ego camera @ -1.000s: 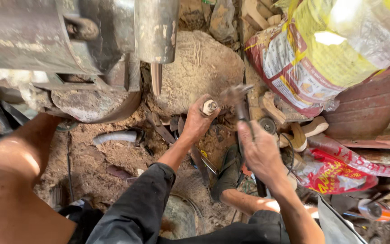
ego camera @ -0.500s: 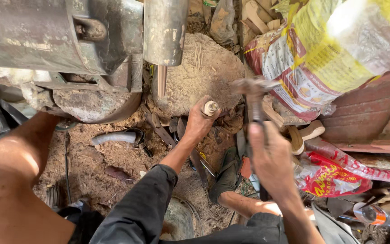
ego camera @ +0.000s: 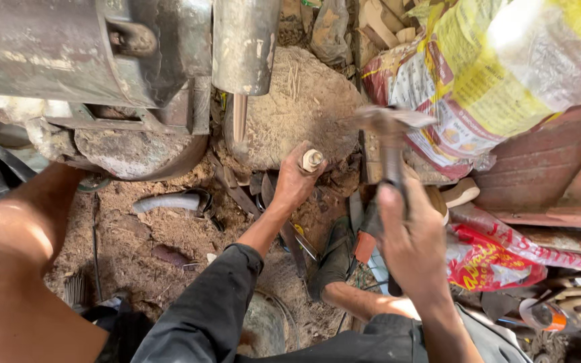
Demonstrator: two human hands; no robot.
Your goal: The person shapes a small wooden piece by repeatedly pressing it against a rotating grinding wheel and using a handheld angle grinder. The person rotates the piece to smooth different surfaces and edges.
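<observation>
My left hand is wrapped tight around a short wooden peg, holding it upright with its pale, round top showing just above my thumb and fingers; the peg stands at the near edge of a big rounded wooden block that is dusted with sawdust. My right hand is closed around the handle of a hammer, raised nearer to my head, with the blurred metal head lying to the right of the peg and well apart from it. Far left sits a heavy grey metal machine, and a steel cylinder hangs down from it with a thin rod pointing at the block. On the sawdust-covered ground to the left lies a curved grey piece of pipe. To the right, a yellow and red printed sack leans behind the hammer, with a red and yellow bag lying nearer beneath it. My bare knee fills the near left corner.
</observation>
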